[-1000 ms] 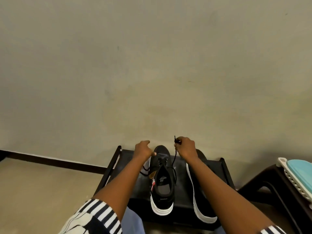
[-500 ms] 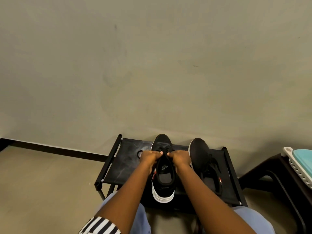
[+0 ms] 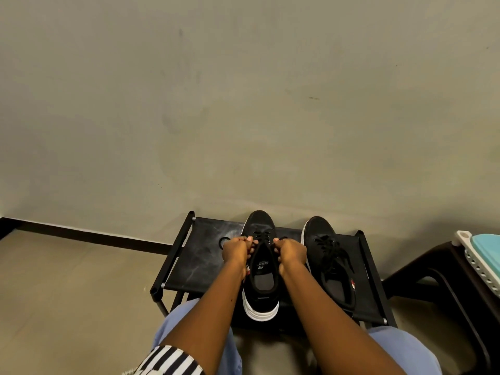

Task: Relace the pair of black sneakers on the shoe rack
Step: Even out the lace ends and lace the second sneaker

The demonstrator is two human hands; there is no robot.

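The left hand (image 3: 234, 250) and right hand (image 3: 290, 251), which pulled the lace (image 3: 261, 236) up high before, now curl tight on it at the black sneaker (image 3: 260, 221) in the middle of the shoe rack (image 3: 200, 262), so tying seems next.

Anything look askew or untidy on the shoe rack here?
Mildly. The other sneaker, beside the middle sneaker that the left hand and right hand grip, has loose laces trailing over its side toward the heel. The rack fabric shows pale scuffs on its left. Nothing spilled or broken.
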